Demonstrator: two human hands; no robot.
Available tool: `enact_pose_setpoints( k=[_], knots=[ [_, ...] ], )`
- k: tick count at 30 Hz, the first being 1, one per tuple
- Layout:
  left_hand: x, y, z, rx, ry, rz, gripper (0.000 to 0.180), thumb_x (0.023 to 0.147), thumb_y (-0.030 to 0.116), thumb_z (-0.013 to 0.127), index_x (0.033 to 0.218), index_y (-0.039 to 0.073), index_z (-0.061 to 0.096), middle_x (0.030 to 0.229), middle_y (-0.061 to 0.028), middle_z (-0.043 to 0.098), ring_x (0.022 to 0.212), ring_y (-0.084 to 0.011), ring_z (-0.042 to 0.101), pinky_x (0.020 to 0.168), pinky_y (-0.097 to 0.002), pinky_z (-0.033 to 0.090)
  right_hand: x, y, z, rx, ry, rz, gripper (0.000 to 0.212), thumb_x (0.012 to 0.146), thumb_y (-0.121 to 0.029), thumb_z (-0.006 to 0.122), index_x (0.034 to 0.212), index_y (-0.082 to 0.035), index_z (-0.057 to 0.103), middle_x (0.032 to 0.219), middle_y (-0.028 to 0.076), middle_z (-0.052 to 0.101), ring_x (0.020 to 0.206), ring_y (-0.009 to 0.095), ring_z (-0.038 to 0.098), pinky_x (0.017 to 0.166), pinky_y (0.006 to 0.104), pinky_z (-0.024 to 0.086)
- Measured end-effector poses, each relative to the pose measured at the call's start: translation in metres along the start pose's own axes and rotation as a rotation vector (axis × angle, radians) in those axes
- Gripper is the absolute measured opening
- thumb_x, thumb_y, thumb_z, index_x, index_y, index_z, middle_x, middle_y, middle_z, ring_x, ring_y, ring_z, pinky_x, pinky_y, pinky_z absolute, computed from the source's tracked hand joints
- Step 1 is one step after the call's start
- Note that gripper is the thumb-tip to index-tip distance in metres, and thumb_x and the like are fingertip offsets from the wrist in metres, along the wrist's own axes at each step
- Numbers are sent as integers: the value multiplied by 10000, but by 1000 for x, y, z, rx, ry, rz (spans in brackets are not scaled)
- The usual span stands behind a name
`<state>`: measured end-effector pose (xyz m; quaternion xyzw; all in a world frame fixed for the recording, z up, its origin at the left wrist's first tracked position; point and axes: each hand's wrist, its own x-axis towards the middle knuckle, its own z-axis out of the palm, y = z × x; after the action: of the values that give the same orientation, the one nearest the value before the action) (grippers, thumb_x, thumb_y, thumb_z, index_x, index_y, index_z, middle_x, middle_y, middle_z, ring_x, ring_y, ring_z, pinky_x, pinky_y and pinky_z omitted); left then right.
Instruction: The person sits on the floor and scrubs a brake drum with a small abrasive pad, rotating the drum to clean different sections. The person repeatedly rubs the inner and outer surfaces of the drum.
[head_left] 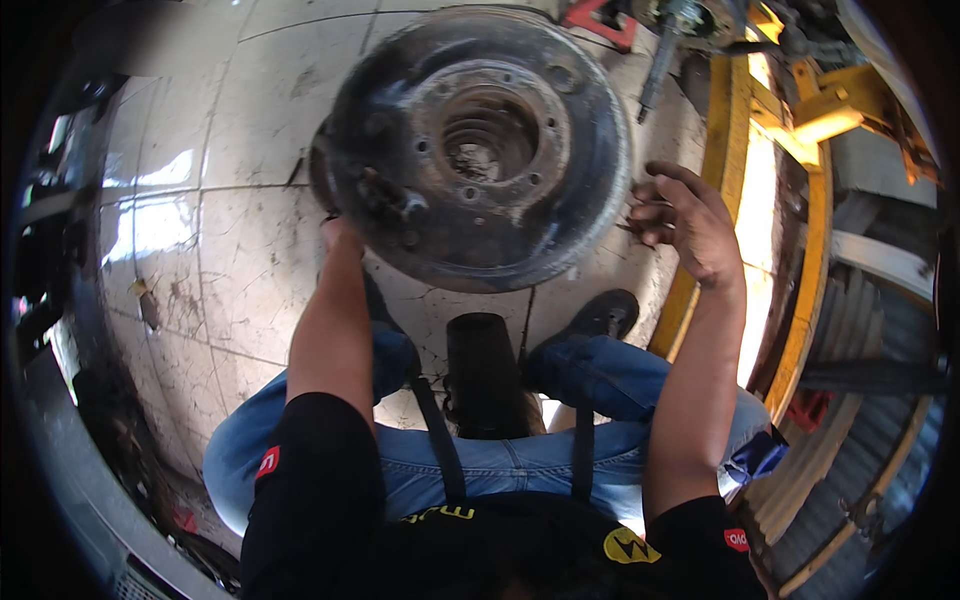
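In front of me is a large, dark round metal brake backing plate [600,150], greasy and worn. Small holes ring its big central opening, and ribbed inner rings show down inside it. A small fitting [385,197] sits on its left face. My left hand [345,238] reaches against the plate's lower left edge; its fingers are hidden behind the rim, so their grip does not show. Just off the right rim, my right hand [695,225] is raised with soiled fingers loosely bent and apart, nothing visible in them.
Yellow metal frame rails [728,150] run along the right, beside corrugated sheet [880,360]. A red metal piece [605,22] and a dark rod-like part [658,70] lie at the far right. A dark cylinder [485,365] stands between my shoes on the tiled floor [250,240].
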<state>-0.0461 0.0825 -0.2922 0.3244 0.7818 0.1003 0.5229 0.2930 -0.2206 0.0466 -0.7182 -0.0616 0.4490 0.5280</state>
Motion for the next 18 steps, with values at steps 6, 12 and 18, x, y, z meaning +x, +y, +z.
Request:
enact_pose_setpoints(
  k=[6,12,18],
  knots=[
    [28,-16,0,289,53,298,483,965,432,487,1163,10,610,1215,-227,635,1145,-327,624,885,-423,508,2,0,6,-15,10,10,412,974,-185,561,1313,40,499,1012,122,652,820,186,657,587,281,497],
    [-15,27,-16,560,214,429,537,997,381,341,1062,-75,619,1082,-266,666,1065,-344,651,825,-401,526,-7,-9,8,-9,67,-8,379,966,-174,567,1291,13,518,981,107,652,812,164,646,568,270,487],
    [-46,97,-73,-129,232,204,555,1004,356,307,1126,-108,585,1087,-273,667,972,-402,665,843,-433,530,-19,-20,14,0,19,-113,367,966,-164,550,1291,5,525,992,95,651,824,152,642,583,257,470]
  ],
)
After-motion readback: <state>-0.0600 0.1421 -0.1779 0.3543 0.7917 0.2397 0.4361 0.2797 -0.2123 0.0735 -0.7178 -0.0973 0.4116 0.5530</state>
